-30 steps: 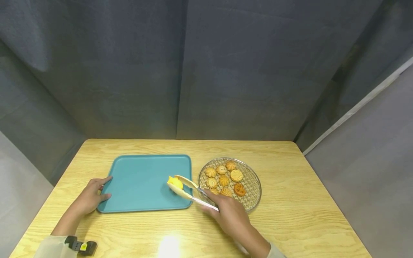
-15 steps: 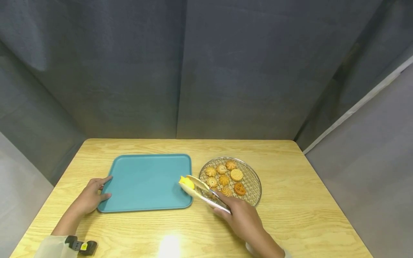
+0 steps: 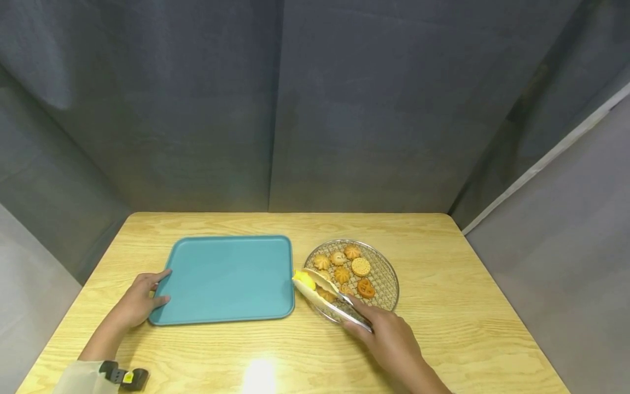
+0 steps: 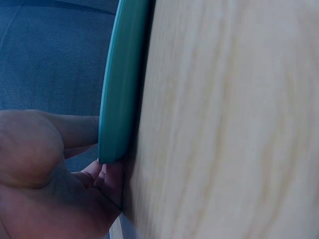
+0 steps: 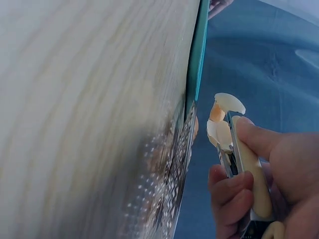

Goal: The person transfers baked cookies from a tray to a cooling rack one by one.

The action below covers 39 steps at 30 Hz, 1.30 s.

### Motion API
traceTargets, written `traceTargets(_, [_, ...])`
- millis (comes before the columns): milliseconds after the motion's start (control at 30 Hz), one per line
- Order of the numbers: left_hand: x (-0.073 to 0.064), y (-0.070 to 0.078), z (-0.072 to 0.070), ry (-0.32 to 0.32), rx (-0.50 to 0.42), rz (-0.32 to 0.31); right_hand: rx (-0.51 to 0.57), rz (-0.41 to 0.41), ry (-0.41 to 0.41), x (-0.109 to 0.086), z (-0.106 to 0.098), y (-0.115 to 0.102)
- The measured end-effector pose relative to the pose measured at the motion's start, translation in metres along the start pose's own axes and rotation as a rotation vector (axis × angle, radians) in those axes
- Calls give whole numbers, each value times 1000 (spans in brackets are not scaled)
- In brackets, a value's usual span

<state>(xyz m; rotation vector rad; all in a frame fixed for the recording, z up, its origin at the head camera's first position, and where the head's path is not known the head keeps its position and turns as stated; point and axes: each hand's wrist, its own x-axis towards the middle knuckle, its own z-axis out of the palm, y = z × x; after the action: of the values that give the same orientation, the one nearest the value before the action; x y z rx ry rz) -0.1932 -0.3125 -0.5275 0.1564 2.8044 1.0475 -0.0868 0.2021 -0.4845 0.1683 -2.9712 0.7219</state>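
My left hand (image 3: 136,301) grips the left edge of a teal rectangular tray (image 3: 228,279). In the left wrist view, the hand (image 4: 37,164) wraps the tray's end (image 4: 122,84), thumb on one side and fingers on the other. My right hand (image 3: 391,335) holds cream-tipped tongs (image 3: 320,300) by their handles. Pinched between the tong tips is a small bright yellow piece (image 3: 304,279), its kind unclear. The tips overlap the left part of a round wire rack (image 3: 386,279). In the right wrist view, the piece (image 5: 217,113) looks orange and is held clear above the rack.
Several small baked cookies lie on the rack, among them a round one (image 3: 361,267) and a pretzel-shaped one (image 3: 366,288). Tongs and hand partly cover others. Tray and rack stand side by side on a wooden table (image 3: 443,284). Grey curtains (image 3: 364,109) enclose the back and sides.
My right hand has carried the tongs and the yellow piece rightward, from above the tray to the rack's left side. The left hand and tray have stayed put.
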Motion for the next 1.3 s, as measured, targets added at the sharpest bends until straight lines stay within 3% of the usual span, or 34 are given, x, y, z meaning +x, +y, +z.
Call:
traceTargets(600, [0, 1, -2, -3, -5, -1, 25, 99, -25, -13, -13, 23])
traceTargets(1300, [1, -2, 0, -4, -3, -3, -8, 150, -10, -18, -31, 55])
